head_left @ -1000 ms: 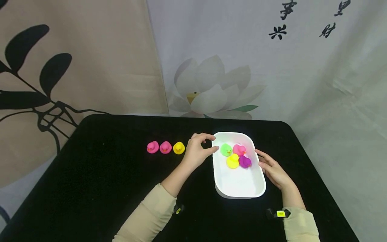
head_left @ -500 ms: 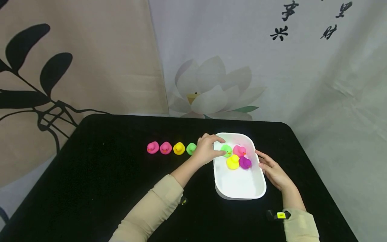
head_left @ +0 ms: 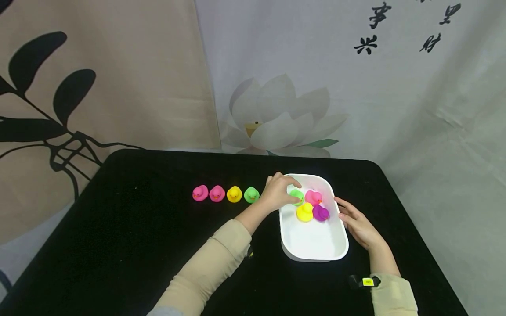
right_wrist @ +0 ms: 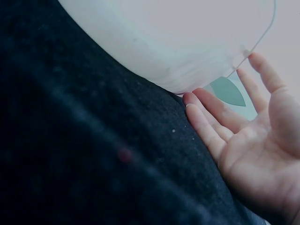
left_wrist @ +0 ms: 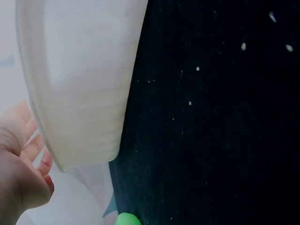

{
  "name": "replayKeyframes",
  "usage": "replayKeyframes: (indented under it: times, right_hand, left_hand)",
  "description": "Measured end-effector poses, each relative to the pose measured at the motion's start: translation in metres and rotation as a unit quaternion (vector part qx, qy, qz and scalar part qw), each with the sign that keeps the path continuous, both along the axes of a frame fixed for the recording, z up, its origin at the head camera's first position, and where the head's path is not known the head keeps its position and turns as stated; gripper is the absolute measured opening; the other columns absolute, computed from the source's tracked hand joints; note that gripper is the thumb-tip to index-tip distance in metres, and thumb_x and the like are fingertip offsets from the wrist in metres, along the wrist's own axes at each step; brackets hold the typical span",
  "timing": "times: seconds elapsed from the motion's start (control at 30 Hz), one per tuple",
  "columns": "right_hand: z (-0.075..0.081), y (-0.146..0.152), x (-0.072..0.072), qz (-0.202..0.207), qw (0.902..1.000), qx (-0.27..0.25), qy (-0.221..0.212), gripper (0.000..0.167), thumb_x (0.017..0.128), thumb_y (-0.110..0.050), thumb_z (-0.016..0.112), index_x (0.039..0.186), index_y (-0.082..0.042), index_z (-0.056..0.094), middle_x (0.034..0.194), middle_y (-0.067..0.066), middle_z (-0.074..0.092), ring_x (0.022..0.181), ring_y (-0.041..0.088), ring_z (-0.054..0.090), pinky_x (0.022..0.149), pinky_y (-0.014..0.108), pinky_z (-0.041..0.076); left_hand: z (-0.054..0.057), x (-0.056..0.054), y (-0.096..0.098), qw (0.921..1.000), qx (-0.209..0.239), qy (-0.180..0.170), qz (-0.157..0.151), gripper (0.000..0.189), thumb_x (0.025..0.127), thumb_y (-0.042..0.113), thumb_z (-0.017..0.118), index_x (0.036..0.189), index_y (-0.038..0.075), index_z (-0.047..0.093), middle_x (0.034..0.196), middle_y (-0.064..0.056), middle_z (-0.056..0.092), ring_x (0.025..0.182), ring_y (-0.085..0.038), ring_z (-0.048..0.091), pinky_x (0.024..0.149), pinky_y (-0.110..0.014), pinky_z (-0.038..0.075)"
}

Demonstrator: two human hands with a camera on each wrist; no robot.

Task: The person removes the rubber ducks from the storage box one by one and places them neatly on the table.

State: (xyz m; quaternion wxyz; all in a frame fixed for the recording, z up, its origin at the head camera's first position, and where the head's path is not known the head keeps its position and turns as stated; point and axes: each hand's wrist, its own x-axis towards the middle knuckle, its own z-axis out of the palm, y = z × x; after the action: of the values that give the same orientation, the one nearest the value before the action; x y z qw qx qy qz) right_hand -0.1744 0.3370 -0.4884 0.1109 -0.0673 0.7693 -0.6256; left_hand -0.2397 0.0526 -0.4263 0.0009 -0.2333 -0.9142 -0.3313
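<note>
Left hand had moved further right over the bin: a second ago it was at the left rim, now its thumb and index finger were inside, standing apart around the green duck. Couldn't tell if either touched the duck; the thumb overlapped it in the head view, and the left wrist view had part of the hand behind the bin wall.

Green duck itself hadn't visibly shifted. It sat in the bin's far half, left of the pink duck, with the yellow duck and purple duck just nearer. Those three unchanged too.

Right hand same as before: fingers extended and spread, fingertips at the bin's right side, not wrapped round anything.

Row on the black table, left of the bin: first pink, second pink, row yellow, row green. Row green was hidden a second ago, half covered after that, now clear of the hand. Hands were apart, on opposite sides of the bin.
</note>
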Motion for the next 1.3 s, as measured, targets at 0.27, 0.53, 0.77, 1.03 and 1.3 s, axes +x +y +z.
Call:
replayKeyframes:
  times: [0.27,0.53,0.77,1.03,1.3]
  right_hand:
    - [0.001,-0.001,0.000,-0.001,1.0000,0.000,0.001,0.058,0.099,-0.020,0.052,0.149,-0.008,0.027,0.145,0.027,0.032,0.111,0.011,0.057,0.088,0.033,0.048]
    - [0.002,-0.002,-0.001,-0.001,1.0000,0.003,0.001,0.058,0.099,-0.020,0.053,0.149,-0.009,0.027,0.145,0.027,0.032,0.111,0.012,0.057,0.088,0.033,0.047]
    - [0.001,-0.002,-0.003,0.005,1.0000,-0.003,-0.002,0.057,0.099,-0.019,0.052,0.149,-0.008,0.027,0.145,0.028,0.031,0.110,0.010,0.057,0.088,0.033,0.048]
    - [0.001,-0.001,-0.003,0.002,1.0000,-0.005,-0.007,0.057,0.099,-0.019,0.052,0.149,-0.007,0.027,0.145,0.030,0.031,0.109,0.008,0.057,0.087,0.031,0.048]
    - [0.001,-0.001,-0.001,-0.001,1.0000,0.002,-0.008,0.058,0.099,-0.020,0.052,0.150,-0.008,0.026,0.145,0.029,0.031,0.109,0.010,0.057,0.087,0.032,0.048]
  left_hand:
    - [-0.009,-0.007,0.006,0.9998,-0.020,-0.009,0.003,0.037,0.073,0.031,0.084,0.107,0.022,0.074,0.105,0.012,0.067,0.093,-0.011,0.042,0.081,-0.031,0.028]
    - [-0.014,-0.011,0.011,0.9981,-0.057,-0.001,0.020,0.037,0.073,0.035,0.084,0.108,0.024,0.074,0.103,0.012,0.068,0.095,-0.013,0.044,0.081,-0.031,0.029]
    - [-0.017,-0.010,0.017,0.9961,-0.075,0.012,0.044,0.036,0.073,0.035,0.084,0.106,0.025,0.075,0.102,0.011,0.067,0.094,-0.013,0.044,0.081,-0.031,0.029]
    - [-0.021,-0.011,0.022,0.9933,-0.096,0.030,0.056,0.035,0.072,0.037,0.084,0.104,0.026,0.075,0.097,0.013,0.067,0.092,-0.011,0.043,0.079,-0.030,0.029]
    - [-0.022,-0.009,0.024,0.9920,-0.105,0.035,0.061,0.035,0.072,0.037,0.084,0.103,0.026,0.075,0.095,0.014,0.068,0.092,-0.011,0.044,0.080,-0.030,0.029]
